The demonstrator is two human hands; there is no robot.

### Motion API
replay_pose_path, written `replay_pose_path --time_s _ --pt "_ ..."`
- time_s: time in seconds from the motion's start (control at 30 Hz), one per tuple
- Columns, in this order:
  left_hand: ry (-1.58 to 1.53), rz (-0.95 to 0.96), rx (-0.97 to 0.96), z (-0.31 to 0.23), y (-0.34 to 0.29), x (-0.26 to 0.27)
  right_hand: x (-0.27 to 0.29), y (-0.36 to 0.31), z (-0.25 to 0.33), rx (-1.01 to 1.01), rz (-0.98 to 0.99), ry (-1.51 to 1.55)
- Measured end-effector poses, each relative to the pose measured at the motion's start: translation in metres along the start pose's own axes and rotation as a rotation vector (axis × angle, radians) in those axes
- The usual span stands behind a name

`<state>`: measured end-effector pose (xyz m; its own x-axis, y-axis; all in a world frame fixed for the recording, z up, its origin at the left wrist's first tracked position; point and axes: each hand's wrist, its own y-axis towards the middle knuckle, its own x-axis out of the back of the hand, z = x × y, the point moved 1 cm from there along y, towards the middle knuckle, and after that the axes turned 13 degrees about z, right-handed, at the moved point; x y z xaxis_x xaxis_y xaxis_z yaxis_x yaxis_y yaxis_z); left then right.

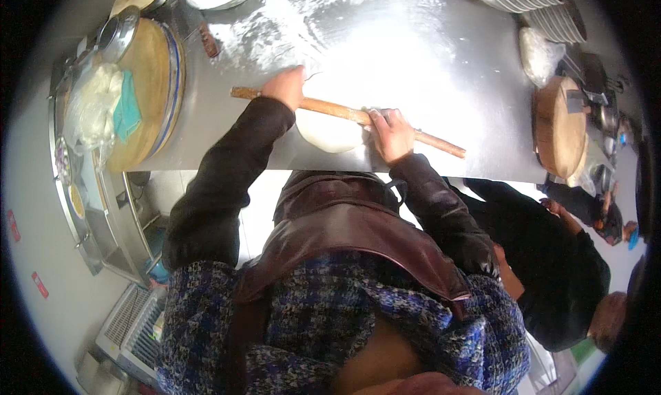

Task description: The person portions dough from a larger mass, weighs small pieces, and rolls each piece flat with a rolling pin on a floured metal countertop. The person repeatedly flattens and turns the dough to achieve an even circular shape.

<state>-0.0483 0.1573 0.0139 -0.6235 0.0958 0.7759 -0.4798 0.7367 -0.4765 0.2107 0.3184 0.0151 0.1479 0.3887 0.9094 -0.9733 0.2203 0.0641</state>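
A long wooden rolling pin lies slantwise across a pale round sheet of dough near the front edge of the metal table. My left hand is closed around the pin toward its left end. Further right and a little nearer to me, my right hand grips the pin with bent fingers. Dough shows mainly on the near side of the pin; beyond it, glare washes out the outline.
Flour dusts the table. At left, a teal cloth and a plastic bag rest by a round wooden board. Stacked plates and a wooden chopping block line the right side. A person in black is close at right.
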Motion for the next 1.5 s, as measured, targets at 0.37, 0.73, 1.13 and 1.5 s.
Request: replay_pose_path --time_s 0.37,0.73,1.13,1.5 --pt "0.310 -0.357 0.074 0.044 0.007 -0.010 -0.020 0.119 -0.046 -0.185 0.188 -0.285" --pt "0.123 -0.280 0.046 0.026 -0.069 -0.046 -0.015 0.057 -0.022 -0.248 0.253 -0.268" --pt "0.134 -0.530 0.104 0.077 0.052 0.021 -0.018 0.234 -0.061 -0.145 0.181 -0.273" --pt "0.065 -0.028 -0.197 0.065 -0.062 -0.040 0.002 0.000 0.007 -0.224 0.037 -0.051"
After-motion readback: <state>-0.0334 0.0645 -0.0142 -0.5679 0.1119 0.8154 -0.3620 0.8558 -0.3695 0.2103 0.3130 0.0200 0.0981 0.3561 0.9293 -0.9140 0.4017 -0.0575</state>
